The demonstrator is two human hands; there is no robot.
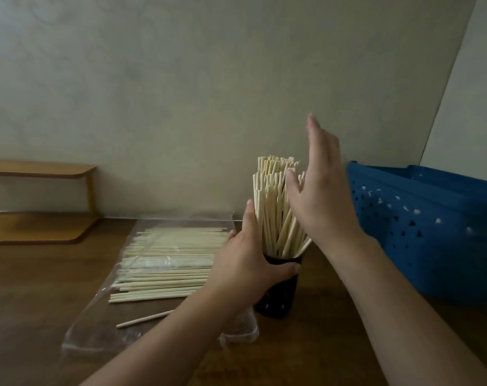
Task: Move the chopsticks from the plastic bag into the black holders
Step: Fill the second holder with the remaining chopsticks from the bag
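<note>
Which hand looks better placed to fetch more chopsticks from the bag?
Probably the right hand: it is open and holds nothing. The left hand is nearer the plastic bag, but grips the black holder, steadying it.

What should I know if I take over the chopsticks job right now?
Left hand: grips the black holder, thumb round its rim.
Right hand: open, flat against the standing chopsticks.
Done: the holder is packed with upright chopsticks.
Left: many chopsticks lie on the plastic bag, one stray chopstick nearer you. Only one holder shows here.
</note>
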